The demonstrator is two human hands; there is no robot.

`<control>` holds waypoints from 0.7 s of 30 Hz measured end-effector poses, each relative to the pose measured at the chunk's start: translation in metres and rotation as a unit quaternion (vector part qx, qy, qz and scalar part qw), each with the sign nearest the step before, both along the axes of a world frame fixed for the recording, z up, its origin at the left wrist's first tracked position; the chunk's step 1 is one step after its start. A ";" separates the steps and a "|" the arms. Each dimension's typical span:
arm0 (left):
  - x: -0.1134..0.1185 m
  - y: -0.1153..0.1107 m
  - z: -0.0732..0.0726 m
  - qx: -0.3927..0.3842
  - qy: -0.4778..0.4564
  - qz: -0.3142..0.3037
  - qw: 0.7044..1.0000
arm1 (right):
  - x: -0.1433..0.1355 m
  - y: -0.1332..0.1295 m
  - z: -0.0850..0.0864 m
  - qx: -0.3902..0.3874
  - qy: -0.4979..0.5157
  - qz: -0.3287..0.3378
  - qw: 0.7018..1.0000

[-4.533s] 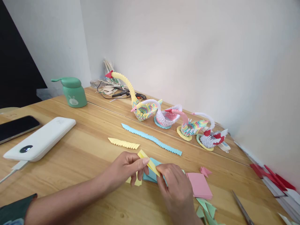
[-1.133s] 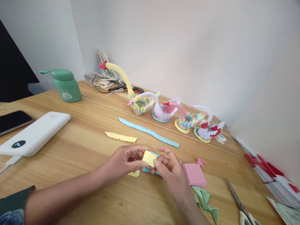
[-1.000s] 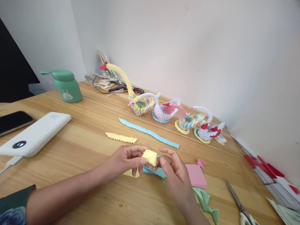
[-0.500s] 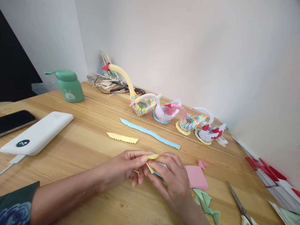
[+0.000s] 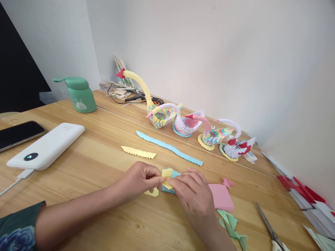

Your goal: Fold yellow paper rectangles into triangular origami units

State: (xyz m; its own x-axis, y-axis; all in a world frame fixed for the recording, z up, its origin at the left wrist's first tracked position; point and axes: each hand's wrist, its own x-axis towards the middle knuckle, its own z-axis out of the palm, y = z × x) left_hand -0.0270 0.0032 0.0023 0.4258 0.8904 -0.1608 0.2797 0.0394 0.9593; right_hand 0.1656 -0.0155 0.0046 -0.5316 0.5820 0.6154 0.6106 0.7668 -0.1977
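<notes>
Between the fingertips of my left hand (image 5: 146, 178) and my right hand (image 5: 192, 190) is a small piece of folded yellow paper (image 5: 166, 173); both hands pinch it. Blue paper (image 5: 174, 173) lies on the table just behind and below it, partly covered by my fingers. Another yellow paper (image 5: 152, 192) shows under my left hand. Beyond the hands lie a short row of nested yellow paper pieces (image 5: 138, 152) and a longer blue paper strip (image 5: 170, 147). A stack of pink paper (image 5: 222, 197) sits beside my right hand, with folded green pieces (image 5: 231, 226) in front.
Several folded-paper swans (image 5: 162, 116) stand along the back. Scissors (image 5: 269, 225) lie at right, near red and white paper (image 5: 306, 195). At left are a white power bank (image 5: 49, 144) with a cable, a phone (image 5: 21, 136) and a green bottle (image 5: 82, 99).
The yellow paper between my hands has turned, so a flat face now shows upward. My left fingers have drawn in closer, exposing the other yellow paper beneath. The view shifted slightly.
</notes>
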 end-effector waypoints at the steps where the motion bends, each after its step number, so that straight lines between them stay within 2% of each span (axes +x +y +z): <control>1: 0.000 -0.001 0.000 0.026 0.021 0.000 0.999 | -0.001 0.000 0.001 -0.015 0.009 0.003 1.000; 5: 0.000 -0.004 0.001 0.137 0.099 -0.025 0.985 | -0.004 -0.003 0.005 -0.062 0.076 0.000 0.995; 7: 0.000 -0.005 0.002 0.164 0.114 -0.038 0.979 | -0.004 -0.004 0.004 -0.078 0.107 -0.023 0.991; 10: 0.001 -0.007 0.004 0.170 0.111 -0.042 0.978 | -0.005 -0.006 0.002 -0.140 0.146 -0.058 0.978; 14: 0.002 -0.009 0.004 0.159 0.102 -0.053 0.981 | -0.007 -0.009 0.003 -0.239 0.210 -0.042 0.947; 18: 0.002 -0.009 0.002 0.158 0.095 -0.057 0.981 | -0.010 -0.011 0.003 -0.282 0.245 -0.071 0.925; 21: 0.002 -0.008 0.002 0.148 0.076 -0.055 0.984 | -0.009 -0.011 0.002 -0.288 0.251 -0.100 0.919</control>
